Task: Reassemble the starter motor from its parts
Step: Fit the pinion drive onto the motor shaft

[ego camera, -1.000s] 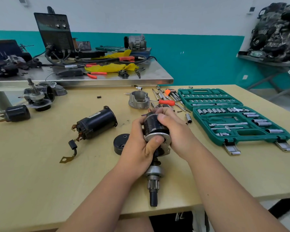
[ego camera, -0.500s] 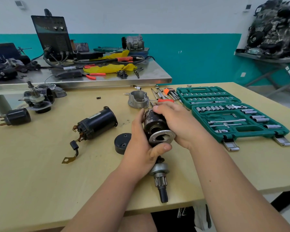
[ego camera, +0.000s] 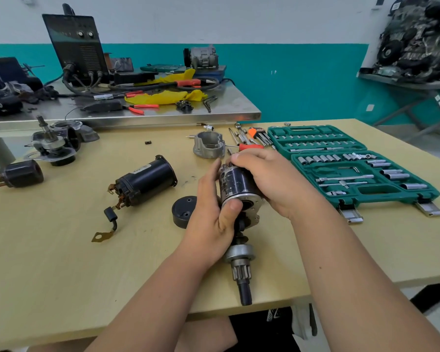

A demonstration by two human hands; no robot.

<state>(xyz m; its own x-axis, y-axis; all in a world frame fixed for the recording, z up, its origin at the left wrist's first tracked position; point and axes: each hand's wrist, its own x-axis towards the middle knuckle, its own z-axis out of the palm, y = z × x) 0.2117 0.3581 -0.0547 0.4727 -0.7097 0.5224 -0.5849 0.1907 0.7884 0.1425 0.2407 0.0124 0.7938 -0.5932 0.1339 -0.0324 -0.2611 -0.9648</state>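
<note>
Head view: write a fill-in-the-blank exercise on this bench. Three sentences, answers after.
1. The right hand wraps the dark motor body; the thumb pressing its silver end plate belongs to the ____ hand.
2. On the table, just beside the left hand, lies a round cap coloured ____.
3. The green socket set case lies with its lid ____.

Missing words: left; black; open.

An open green socket set [ego camera: 351, 168] lies at three o'clock on the wooden table [ego camera: 61, 262], hex keys [ego camera: 259, 135] just beside it at one. At eleven o'clock a steel bench [ego camera: 229, 109] carries a black welder [ego camera: 76, 47], yellow cloth [ego camera: 163, 97] and red-handled pliers [ego camera: 140, 107].
</note>
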